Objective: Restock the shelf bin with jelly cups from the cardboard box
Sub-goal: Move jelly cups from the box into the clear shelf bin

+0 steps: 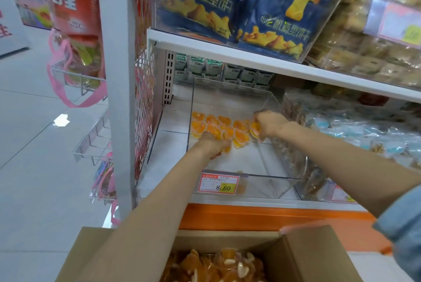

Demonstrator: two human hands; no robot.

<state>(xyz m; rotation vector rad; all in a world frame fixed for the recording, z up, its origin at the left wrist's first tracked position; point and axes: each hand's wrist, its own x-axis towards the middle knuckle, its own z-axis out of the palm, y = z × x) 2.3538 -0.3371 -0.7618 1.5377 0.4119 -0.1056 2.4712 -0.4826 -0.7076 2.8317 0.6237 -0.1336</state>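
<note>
Open cardboard box [296, 252] sits lowest in the view, below the shelf [166, 158], and holds orange jelly cups [218, 265]. Clear shelf bin [273, 187] rests on the shelf, a price tag [218, 183] on its front wall and more jelly cups in one layer across its floor. Left hand [214, 145] lies knuckles-up on the near cups, fingers curled under and hidden, so a clamp cannot be confirmed; right hand [271, 124] has fingers curled round cups at the layer's right end.
</note>
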